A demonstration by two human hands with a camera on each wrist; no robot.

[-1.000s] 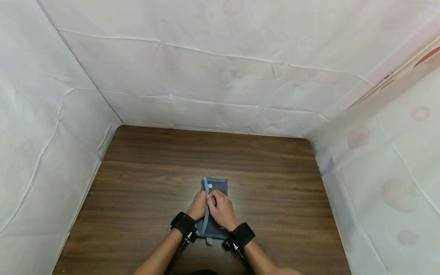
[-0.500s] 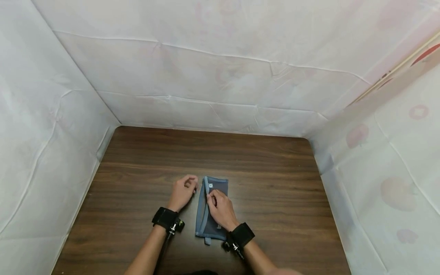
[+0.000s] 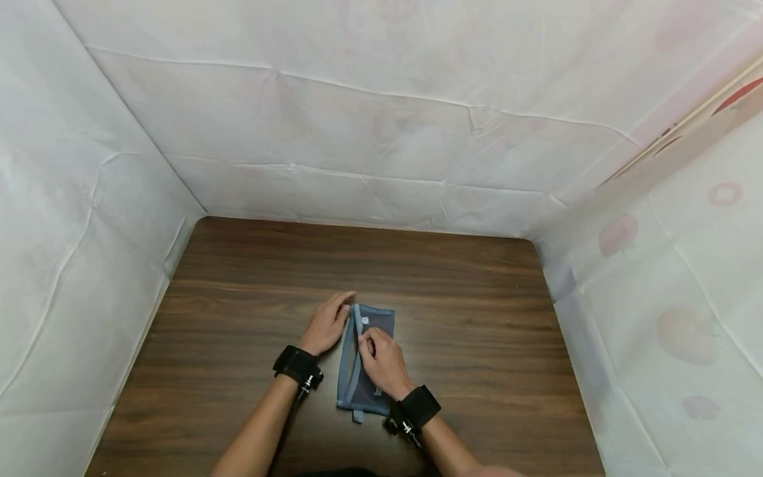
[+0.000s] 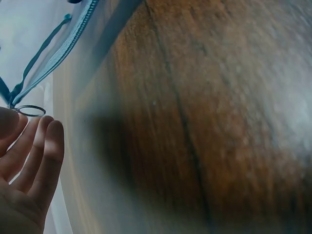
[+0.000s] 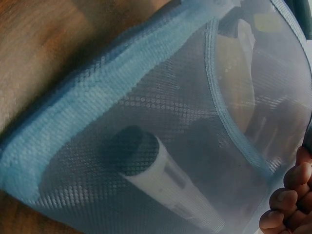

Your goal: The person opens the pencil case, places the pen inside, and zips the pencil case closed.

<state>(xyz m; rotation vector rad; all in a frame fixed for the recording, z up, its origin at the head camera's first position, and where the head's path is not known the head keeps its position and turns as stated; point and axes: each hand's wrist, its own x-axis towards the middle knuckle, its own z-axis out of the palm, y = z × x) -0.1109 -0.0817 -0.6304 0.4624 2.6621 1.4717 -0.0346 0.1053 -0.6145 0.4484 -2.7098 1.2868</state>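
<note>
A blue mesh zip pouch (image 3: 371, 318) lies lengthwise on the brown wooden table (image 3: 477, 298), close to the front. My left hand (image 3: 344, 306) reaches to the pouch's far left corner with its fingers nearly straight. In the left wrist view those fingers (image 4: 34, 146) lie beside the small metal ring (image 4: 30, 110) at the end of the zip (image 4: 63, 48). My right hand (image 3: 366, 344) rests on the middle of the pouch, its fingers curled and pinching the fabric near the zip. The right wrist view shows the mesh pouch (image 5: 122, 122) up close, with a white tube-like item (image 5: 165, 183) inside.
White sheeting (image 3: 357, 132) walls in the table on the left, back and right. Both wrists wear black straps with small cameras. Bare wood shows around the pouch on every side.
My left hand let go of the pouch's middle, swung out to the left, then came back to the pouch's far left corner. The right hand stayed where it was.
</note>
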